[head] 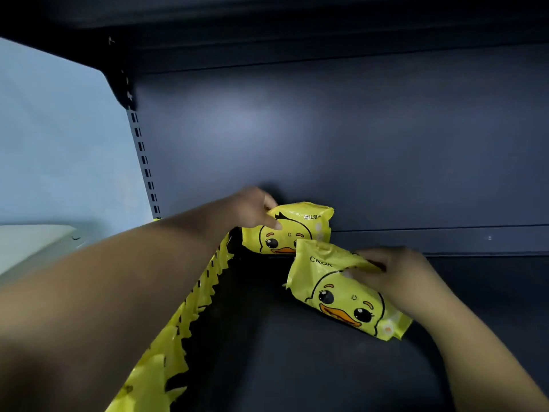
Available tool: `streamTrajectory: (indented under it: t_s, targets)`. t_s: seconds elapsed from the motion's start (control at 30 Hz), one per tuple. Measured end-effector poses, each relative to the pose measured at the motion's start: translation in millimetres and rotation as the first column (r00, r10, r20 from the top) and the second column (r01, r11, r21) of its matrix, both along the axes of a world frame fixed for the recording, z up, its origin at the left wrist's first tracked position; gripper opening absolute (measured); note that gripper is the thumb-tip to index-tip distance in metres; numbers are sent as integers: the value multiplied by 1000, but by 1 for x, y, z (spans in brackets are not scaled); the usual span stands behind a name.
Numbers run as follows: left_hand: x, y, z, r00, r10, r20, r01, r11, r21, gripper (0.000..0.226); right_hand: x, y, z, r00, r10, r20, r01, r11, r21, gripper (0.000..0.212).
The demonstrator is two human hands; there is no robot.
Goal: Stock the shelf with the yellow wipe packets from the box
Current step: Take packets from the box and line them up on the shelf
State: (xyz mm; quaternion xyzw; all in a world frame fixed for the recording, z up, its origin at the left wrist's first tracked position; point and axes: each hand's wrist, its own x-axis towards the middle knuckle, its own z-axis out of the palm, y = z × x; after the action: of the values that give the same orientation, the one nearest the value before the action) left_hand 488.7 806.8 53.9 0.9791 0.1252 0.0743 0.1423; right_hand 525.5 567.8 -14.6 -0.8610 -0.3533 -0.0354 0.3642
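Note:
Two yellow wipe packets printed with a duck face are in my hands over the dark shelf board (297,367). My left hand (252,211) grips the top left corner of the far packet (292,233), which stands against the back panel. My right hand (395,275) holds the near packet (347,292) by its upper right edge, tilted, just in front of the far one. A row of several more yellow packets (184,319) runs along the shelf's left side, partly hidden under my left forearm. The box is out of view.
The dark back panel (356,144) and the shelf above close in the space. A slotted upright (145,165) marks the left end, with a pale wall (59,144) beyond it. The shelf board stretches to the right of the packets.

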Motion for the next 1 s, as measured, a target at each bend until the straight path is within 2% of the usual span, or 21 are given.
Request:
streamTrajectory:
  t_s: [0.13, 0.23, 0.33, 0.47, 0.57, 0.67, 0.77, 0.83, 0.87, 0.93, 1.0]
  targets:
    - [11, 12, -9, 998, 23, -63, -19, 997, 71, 36, -4, 2, -12, 994, -21, 106, 5, 989, 151, 22]
    - [12, 24, -21, 994, 56, -93, -45, 992, 116, 42, 4, 6, -18, 981, -16, 193, -7, 993, 116, 31]
    - [12, 36, -28, 994, 90, -62, -84, 992, 95, 38, 11, 12, -23, 959, -22, 284, -5, 996, 95, 34]
    - [16, 40, -34, 992, 120, 35, -122, 991, 57, 34, 21, 20, -29, 858, -103, 502, -5, 978, 210, 33]
    - [16, 41, -38, 990, 120, 68, -126, 988, 93, 39, 22, 22, -32, 817, -124, 563, -20, 970, 242, 40]
    - [7, 45, -33, 989, 133, 69, -142, 980, 142, 48, 18, 22, -29, 801, -130, 585, -33, 965, 260, 33]
    - [-8, 41, -22, 971, 123, 207, -139, 988, 64, 39, 15, 23, -29, 799, -134, 586, -25, 966, 256, 26]
    - [-21, 25, -12, 950, 39, 309, -35, 999, -18, 33, 16, 24, -29, 792, -125, 598, -38, 967, 253, 30]
    - [-27, 13, -8, 950, -13, 311, 35, 997, -66, 33, 17, 24, -29, 780, -124, 613, -46, 966, 254, 33]
    - [-35, -16, -2, 974, -152, 166, 165, 984, -69, 45, 18, 26, -30, 756, -113, 644, -72, 965, 253, 35]
    - [-35, -40, -7, 967, -249, -52, 251, 967, 38, 61, 19, 29, -31, 731, -113, 673, -90, 962, 259, 34]
